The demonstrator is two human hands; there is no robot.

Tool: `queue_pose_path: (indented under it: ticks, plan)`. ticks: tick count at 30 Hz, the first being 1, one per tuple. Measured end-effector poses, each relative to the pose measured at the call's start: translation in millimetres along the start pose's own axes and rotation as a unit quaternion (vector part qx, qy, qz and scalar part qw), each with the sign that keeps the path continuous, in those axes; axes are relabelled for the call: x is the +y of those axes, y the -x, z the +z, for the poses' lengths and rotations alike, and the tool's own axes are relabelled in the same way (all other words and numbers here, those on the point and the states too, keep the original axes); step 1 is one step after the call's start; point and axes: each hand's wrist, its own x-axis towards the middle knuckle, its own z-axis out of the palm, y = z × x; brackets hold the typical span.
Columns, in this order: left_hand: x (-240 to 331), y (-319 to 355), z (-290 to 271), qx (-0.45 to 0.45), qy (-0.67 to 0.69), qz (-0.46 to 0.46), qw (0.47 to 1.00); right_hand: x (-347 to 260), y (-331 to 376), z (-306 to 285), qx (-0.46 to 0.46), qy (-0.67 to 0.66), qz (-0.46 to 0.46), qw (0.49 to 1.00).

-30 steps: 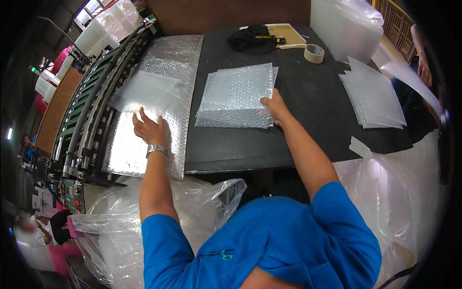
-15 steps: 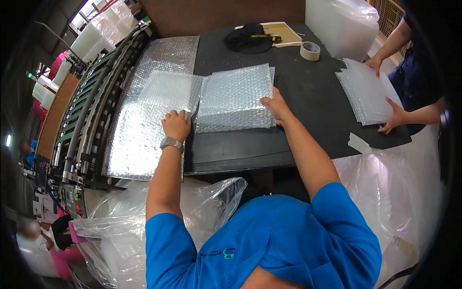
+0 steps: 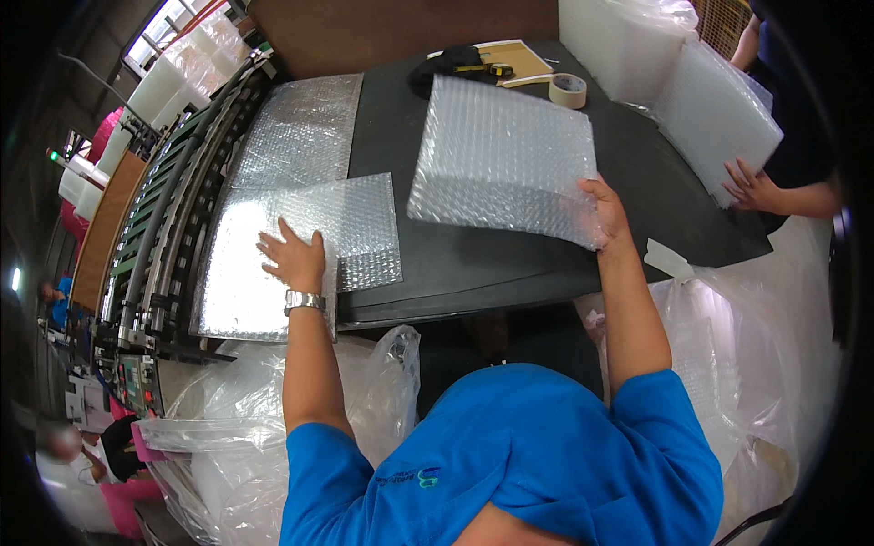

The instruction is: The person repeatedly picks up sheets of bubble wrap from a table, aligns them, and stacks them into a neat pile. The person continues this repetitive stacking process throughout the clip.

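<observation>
My right hand (image 3: 602, 215) grips the right edge of a clear bubble wrap bag (image 3: 501, 159), held tilted above the dark table; whether it is one bag or a small stack I cannot tell. My left hand (image 3: 297, 261), fingers spread, is over the shiny bubble wrap sheeting (image 3: 296, 136) on the table's left side. Close to its fingers lies another bubble wrap piece (image 3: 369, 218), partly on the sheeting and partly on the dark table top. Whether my left palm touches the sheeting is hard to tell.
A roller machine (image 3: 173, 209) runs along the left edge. At the back lie a black cap (image 3: 432, 71), a tape measure (image 3: 499, 70) and a tape roll (image 3: 567, 91). On the right, a co-worker's hand (image 3: 754, 187) holds a bubble wrap stack (image 3: 715, 114) near a wrapped pile (image 3: 624, 45).
My right hand has lifted the bubble wrap bag off the table and rightward. My left hand has moved slightly left and toward me, fingers now spread. The co-worker's stack has tipped up toward the wrapped pile.
</observation>
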Motion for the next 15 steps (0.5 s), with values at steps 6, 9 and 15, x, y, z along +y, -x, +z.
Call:
queue_pose_path:
  ticks: [6, 9, 15]
  plan:
    - [5, 1, 5, -0.217, 0.146, 0.076, 0.962, 55, -7, 19, -0.002, 0.115, 0.078, 0.990]
    - [5, 8, 23, -0.197, 0.370, 0.005, 0.908, 80, 0, 45, 0.031, 0.286, 0.062, 0.956]
    - [47, 29, -23, -0.407, 0.612, -0.134, 0.664, 86, -2, 45, -0.050, 0.343, 0.003, 0.938]
